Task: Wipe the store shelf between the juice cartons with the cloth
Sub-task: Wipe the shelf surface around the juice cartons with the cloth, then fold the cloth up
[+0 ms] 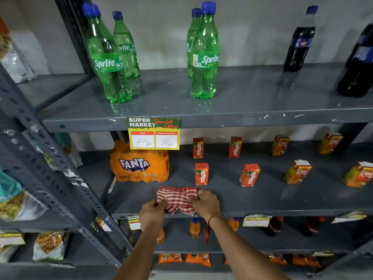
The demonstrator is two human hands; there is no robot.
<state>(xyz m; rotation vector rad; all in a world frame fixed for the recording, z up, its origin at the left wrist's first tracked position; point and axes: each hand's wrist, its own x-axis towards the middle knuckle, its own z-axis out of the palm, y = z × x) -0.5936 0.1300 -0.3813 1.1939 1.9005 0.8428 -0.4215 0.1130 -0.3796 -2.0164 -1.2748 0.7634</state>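
Note:
A red-and-white striped cloth (177, 198) lies bunched on the front edge of the grey middle shelf (282, 201), partly hanging over it. My left hand (151, 213) grips its left end and my right hand (206, 203) grips its right end. Just behind the cloth stands a red Maaza juice carton (201, 173), with another (249, 175) to its right and two more (198, 148) (235, 147) in the row behind. Orange Real cartons (297, 171) stand further right.
An orange Fanta multipack (139, 166) sits left of the cartons under a hanging price tag (153, 133). Green Sprite bottles (204, 55) and dark cola bottles (299, 41) stand on the upper shelf. A perforated upright (60, 178) and snack bags (50, 244) are at left.

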